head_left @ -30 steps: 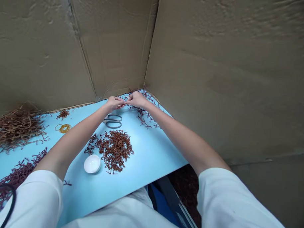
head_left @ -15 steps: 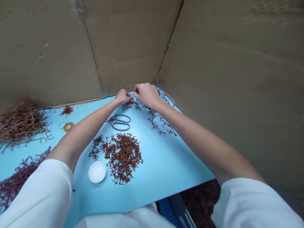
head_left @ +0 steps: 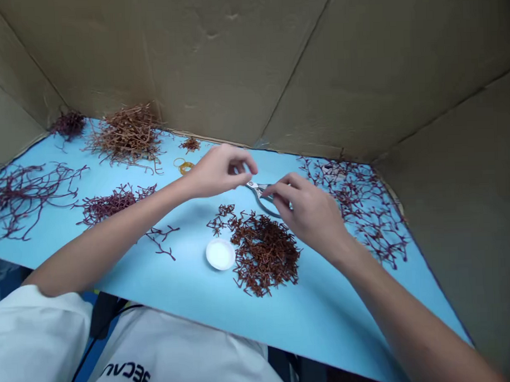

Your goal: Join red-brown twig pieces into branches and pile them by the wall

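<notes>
Right hand [head_left: 310,214] on scissors [head_left: 259,192], twig pile [head_left: 265,252], dish [head_left: 220,254]

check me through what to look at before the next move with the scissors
1. Scissors at the right hand: ok, fingers on them.
2. Right grip on the scissors: cannot tell, fingers cover the handles.
3. Left hand free: cannot tell, anything pinched would be too small to see.
4. White dish beside the pile of cut twigs: ok.
5. Rubber bands within reach: ok, just beside the left hand.
</notes>
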Tool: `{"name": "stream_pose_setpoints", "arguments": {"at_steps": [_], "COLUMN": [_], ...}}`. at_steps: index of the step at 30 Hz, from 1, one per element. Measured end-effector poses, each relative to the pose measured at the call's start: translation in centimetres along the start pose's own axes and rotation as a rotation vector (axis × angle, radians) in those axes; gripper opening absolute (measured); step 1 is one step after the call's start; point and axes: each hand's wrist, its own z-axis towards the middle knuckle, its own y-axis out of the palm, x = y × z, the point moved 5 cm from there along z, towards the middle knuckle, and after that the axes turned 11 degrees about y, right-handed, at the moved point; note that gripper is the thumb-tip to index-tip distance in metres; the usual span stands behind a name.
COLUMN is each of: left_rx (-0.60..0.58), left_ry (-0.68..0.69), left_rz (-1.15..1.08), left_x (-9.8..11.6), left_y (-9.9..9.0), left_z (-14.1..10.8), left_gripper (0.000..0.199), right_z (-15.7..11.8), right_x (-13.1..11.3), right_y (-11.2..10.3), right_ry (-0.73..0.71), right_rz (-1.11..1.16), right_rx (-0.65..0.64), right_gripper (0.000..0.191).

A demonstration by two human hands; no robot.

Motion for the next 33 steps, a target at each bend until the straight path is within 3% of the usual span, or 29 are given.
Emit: {"name": "stream_pose_setpoints", "arguments": {"at_steps": [4, 9, 15, 20, 23, 26, 30, 33], "left_rx": [-0.012, -0.005, -0.026, 0.15, 0.222, 0.179, 0.065, 0.046], "left_ry": [-0.053, -0.035, -0.027, -0.161, -0.297, -0.367, -0.278, -0.236], "left_rz": [0.14, 0.226, 0.239, 0.127, 0.048, 0.106, 0.291, 0.339], "left_x": [-1.1, -2.4, -3.5, -4.7, -5.9, -6.3, -5.8, -5.7], "left_y": [-3.1, -6.6, -6.7, -6.0, -5.8, -5.6, -5.1, -4.8], "left_z": [-8.2, -13.3, -14.4, -14.8, -15.2, -15.5, -15.4, -15.4], "left_gripper": [0.03, 0.027, 0.033, 0.037, 0.025, 0.023, 0.024, 0.024], "right_z": [-0.1, -0.4, 1.1, 1.8, 2.0, 2.1, 1.9, 1.7], "right_x": [-2.3, -5.2, -12.8, -18.5, -19.8, -20.0, -19.6, -19.4], "right_y": [2.3, 3.3, 4.8, 7.1, 8.2, 9.0, 9.1, 8.9], "right_ry": [-0.045, -0.118, -0.299, -0.494, -0.538, -0.564, -0.576, -0.58], "right_rz": [-0.04, -0.058, -0.009, -0.201, -0.277, -0.3, -0.313, -0.318], "right_rx": [-0.087, -0.15, -0.37, -0.569, -0.604, -0.618, -0.608, -0.576], "right_gripper": [0.029, 0.031, 0.024, 0.012, 0.012, 0.012, 0.018, 0.016]}}
